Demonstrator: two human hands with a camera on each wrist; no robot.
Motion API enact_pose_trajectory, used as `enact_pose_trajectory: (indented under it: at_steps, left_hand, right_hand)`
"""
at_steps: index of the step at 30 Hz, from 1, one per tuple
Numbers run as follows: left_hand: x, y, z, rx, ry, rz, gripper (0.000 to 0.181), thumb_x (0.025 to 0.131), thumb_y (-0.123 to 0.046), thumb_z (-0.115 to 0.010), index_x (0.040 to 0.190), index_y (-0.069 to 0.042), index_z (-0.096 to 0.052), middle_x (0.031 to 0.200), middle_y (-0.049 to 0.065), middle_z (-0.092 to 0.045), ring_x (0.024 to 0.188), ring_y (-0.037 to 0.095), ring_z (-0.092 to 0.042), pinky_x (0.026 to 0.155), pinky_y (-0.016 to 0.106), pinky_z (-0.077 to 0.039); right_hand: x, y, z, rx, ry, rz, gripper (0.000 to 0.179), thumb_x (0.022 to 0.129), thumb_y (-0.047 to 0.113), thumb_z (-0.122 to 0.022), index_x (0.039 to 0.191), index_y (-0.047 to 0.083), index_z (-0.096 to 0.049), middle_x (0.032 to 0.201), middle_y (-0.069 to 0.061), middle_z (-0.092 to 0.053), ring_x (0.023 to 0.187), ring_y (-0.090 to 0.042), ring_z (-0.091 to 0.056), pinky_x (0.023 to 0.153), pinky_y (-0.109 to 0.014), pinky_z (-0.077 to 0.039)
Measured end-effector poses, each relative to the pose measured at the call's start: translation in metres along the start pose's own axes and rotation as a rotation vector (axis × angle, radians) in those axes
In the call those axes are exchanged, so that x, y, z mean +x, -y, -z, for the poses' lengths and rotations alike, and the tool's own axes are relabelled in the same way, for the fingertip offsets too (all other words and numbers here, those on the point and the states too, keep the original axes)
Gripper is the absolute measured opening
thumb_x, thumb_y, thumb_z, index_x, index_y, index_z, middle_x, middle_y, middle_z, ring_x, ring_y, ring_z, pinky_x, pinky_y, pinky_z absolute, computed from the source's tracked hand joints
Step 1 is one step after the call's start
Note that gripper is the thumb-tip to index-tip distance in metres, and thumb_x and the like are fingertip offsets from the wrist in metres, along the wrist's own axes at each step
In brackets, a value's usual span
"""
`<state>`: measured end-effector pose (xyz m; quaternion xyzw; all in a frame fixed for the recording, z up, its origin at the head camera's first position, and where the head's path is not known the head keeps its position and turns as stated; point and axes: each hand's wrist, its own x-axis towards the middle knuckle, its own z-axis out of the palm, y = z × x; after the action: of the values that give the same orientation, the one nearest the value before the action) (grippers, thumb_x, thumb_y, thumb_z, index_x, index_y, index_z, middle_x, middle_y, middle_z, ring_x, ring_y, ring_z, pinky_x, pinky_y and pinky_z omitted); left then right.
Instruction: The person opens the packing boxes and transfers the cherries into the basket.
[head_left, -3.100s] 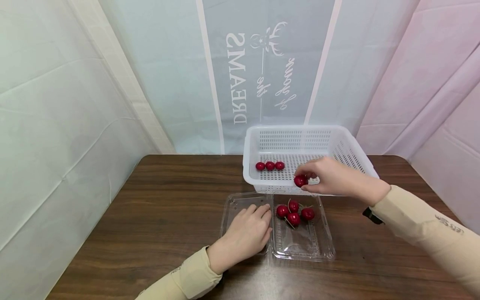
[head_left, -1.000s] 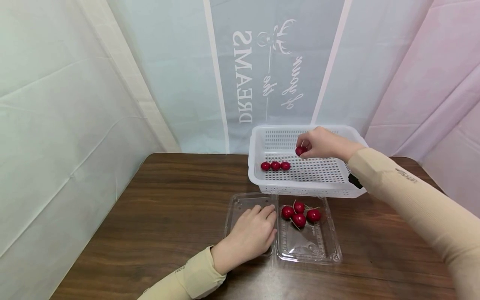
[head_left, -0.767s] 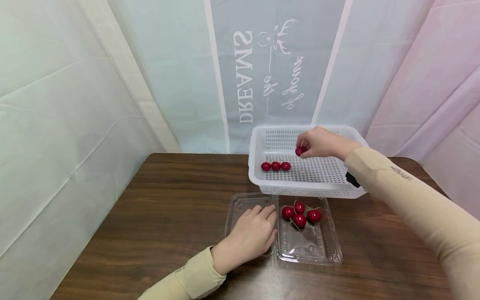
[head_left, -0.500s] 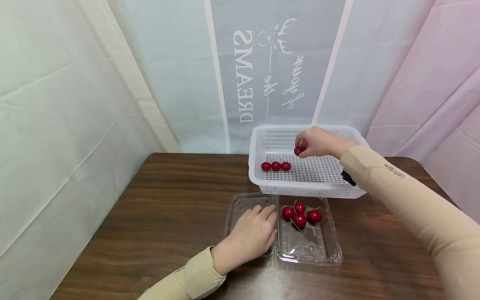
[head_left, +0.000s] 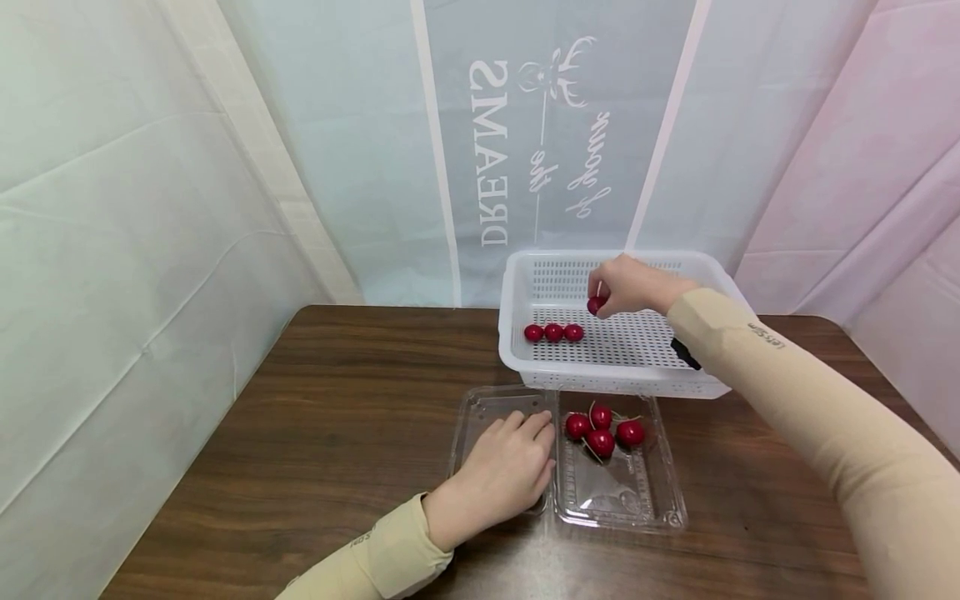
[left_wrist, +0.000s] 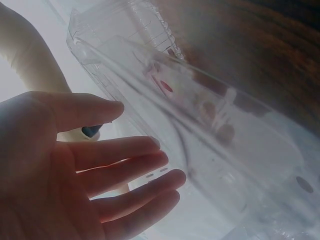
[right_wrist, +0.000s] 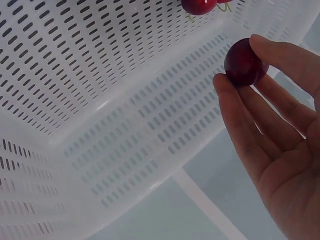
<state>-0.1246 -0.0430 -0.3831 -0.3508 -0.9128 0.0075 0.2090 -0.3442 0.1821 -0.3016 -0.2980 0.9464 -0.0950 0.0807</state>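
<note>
White perforated basket [head_left: 517,287]: landmark, at the table's [head_left: 337,392] far edge. Right hand [head_left: 633,285]: over the basket, grip pinched on one red cherry [head_left: 596,305] above the basket floor. Row of three cherries [head_left: 553,332]: inside the basket, at its left end. Clear clamshell tray [head_left: 645,500]: just in front of the basket, holding four stemmed cherries [head_left: 600,432]. Left hand [head_left: 504,471]: grip open, fingers flat on the tray's open lid [head_left: 480,407].

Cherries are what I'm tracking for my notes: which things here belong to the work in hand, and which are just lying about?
In the work:
right hand pinching a cherry
white basket with three cherries in a row
clear clamshell box holding four cherries
left hand resting on the box's open lid

Just there:
wooden table
printed backdrop
</note>
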Motion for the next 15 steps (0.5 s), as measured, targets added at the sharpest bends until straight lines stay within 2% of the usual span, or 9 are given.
enact_pose_trajectory:
  at_steps: [15]
  left_hand:
    - [0.0, 0.0, -0.001, 0.011, 0.005, -0.001, 0.03, 0.084, -0.031, -0.065, 0.105, -0.009, -0.067, 0.119, 0.005, -0.064, 0.091, 0.018, -0.061, 0.069, 0.029, -0.051]
  right_hand:
    - [0.012, -0.002, -0.008, -0.009, 0.055, -0.066, 0.02, 0.071, 0.007, -0.076, 0.09, 0.005, -0.068, 0.086, -0.009, -0.071, 0.08, -0.02, -0.065, 0.072, -0.035, -0.053]
